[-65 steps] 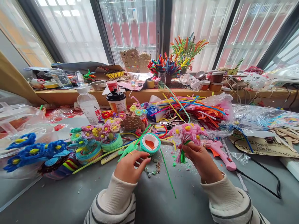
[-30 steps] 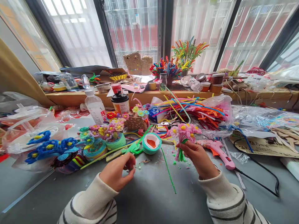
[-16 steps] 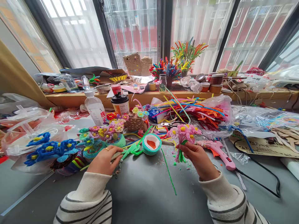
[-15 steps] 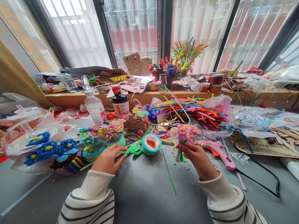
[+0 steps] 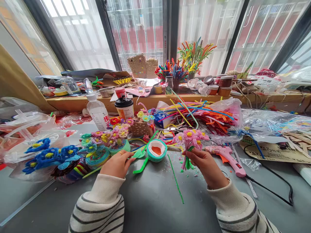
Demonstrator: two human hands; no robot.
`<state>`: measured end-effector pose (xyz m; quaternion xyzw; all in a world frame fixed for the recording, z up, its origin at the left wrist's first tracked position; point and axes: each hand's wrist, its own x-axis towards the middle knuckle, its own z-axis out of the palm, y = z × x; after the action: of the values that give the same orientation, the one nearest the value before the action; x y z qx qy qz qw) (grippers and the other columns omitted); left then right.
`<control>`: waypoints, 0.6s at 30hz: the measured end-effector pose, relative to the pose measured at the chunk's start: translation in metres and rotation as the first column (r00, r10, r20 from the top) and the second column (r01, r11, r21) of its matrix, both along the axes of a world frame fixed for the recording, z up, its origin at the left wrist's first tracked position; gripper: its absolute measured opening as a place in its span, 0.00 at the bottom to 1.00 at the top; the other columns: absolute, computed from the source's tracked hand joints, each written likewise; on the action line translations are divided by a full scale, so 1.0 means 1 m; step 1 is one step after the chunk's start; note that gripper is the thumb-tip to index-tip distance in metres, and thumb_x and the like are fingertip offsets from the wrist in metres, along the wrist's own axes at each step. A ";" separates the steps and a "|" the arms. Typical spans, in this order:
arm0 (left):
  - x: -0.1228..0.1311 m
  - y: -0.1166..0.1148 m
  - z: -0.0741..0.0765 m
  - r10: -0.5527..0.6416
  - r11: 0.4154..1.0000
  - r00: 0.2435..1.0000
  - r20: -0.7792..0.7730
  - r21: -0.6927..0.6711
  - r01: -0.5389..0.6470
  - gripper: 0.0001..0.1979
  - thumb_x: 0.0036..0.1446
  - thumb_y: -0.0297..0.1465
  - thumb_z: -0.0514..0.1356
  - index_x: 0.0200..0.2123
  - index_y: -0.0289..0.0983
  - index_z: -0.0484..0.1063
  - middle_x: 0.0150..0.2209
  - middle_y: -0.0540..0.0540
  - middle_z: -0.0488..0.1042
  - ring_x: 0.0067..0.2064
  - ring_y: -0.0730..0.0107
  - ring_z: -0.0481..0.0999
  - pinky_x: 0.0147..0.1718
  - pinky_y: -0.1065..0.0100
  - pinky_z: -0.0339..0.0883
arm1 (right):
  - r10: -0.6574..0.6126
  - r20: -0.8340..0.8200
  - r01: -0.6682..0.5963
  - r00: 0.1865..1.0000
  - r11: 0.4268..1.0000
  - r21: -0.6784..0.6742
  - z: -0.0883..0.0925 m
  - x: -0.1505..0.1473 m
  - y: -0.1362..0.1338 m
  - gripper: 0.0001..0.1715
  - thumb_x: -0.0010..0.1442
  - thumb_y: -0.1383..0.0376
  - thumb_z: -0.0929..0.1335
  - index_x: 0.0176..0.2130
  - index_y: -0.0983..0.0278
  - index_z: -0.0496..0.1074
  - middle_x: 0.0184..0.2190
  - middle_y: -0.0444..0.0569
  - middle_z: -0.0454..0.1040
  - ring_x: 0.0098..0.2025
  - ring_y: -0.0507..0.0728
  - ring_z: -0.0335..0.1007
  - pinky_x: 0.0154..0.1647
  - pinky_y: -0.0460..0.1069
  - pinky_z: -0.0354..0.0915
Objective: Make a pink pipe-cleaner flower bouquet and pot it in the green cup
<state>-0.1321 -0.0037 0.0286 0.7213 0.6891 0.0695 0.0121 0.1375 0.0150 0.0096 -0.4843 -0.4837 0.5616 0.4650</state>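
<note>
While the pink flower bunch (image 5: 190, 138) stands upright above the grey table (image 5: 150, 207), the right hand (image 5: 207, 165) is clamped round its green-wrapped stems. The grip is low down, likely to keep the blooms clear and uncrushed. The left hand (image 5: 118, 163) pinches a green leaf piece (image 5: 139, 159) just beside the green-wound cup (image 5: 156, 150) — a pink glue gun (image 5: 227, 156) lies near the right hand.
</note>
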 end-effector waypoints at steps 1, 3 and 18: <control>0.002 0.002 -0.002 0.058 0.998 0.997 -0.051 -0.006 -0.058 0.14 0.52 0.33 0.47 0.37 0.35 0.69 0.36 0.41 0.70 0.37 0.61 0.70 0.35 0.66 0.61 | 0.000 0.002 0.000 1.000 1.000 -0.002 -0.001 0.000 0.000 0.17 0.39 0.55 0.69 0.25 0.65 0.75 0.16 0.40 0.57 0.21 0.48 0.46 0.22 0.45 0.43; 0.008 0.008 -0.007 0.115 0.991 0.985 -0.130 -0.048 -0.122 0.13 0.50 0.30 0.49 0.37 0.34 0.68 0.35 0.41 0.70 0.37 0.62 0.70 0.34 0.67 0.61 | -0.001 -0.006 0.001 1.000 1.000 -0.005 -0.002 0.000 0.000 0.17 0.39 0.54 0.69 0.25 0.65 0.75 0.16 0.41 0.58 0.21 0.48 0.45 0.21 0.45 0.43; 0.077 -0.017 0.009 0.004 0.984 0.004 1.000 -0.004 -0.175 0.13 0.31 0.34 0.65 0.23 0.35 0.70 0.21 0.50 0.73 0.23 0.72 0.71 0.26 0.71 0.67 | -0.092 -0.052 0.094 0.994 0.994 0.051 0.002 -0.007 -0.006 0.15 0.38 0.55 0.69 0.25 0.64 0.75 0.17 0.42 0.63 0.20 0.47 0.48 0.21 0.45 0.47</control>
<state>-0.0549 -0.0212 0.0378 0.4171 0.5196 0.5986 0.4445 0.1301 0.0091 0.0115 -0.4795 -0.4636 0.5381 0.5153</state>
